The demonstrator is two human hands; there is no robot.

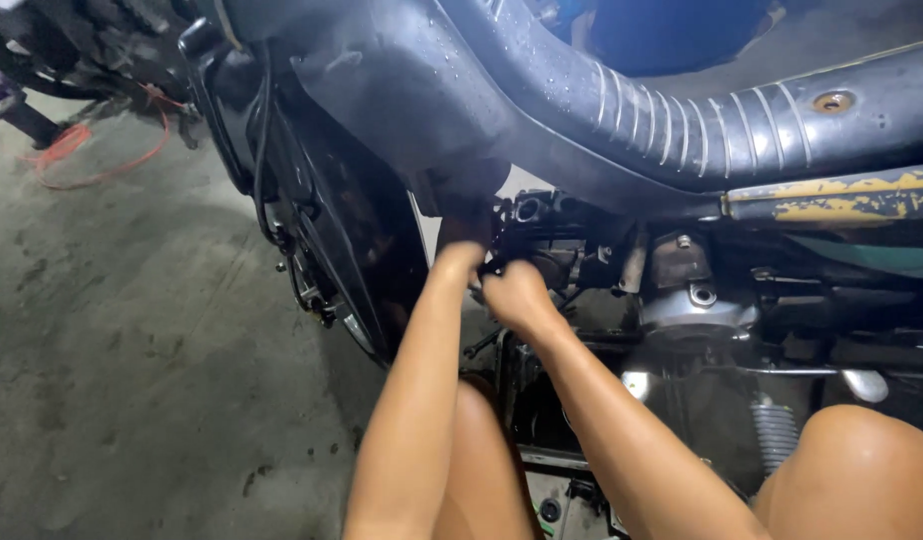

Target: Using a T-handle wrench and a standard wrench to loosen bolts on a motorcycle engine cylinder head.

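Your bare knees frame the view below the motorcycle engine. Your left hand and right hand meet just left of that engine, both closed on a small black part beneath the dark bodywork.

Floor: bare grey concrete, stained and scuffed, dark blotches throughout, left of the fingers. Orange cord: looped loosely on the floor, far upper left of the fingers. Light: dim, flat, with no hard shadows.
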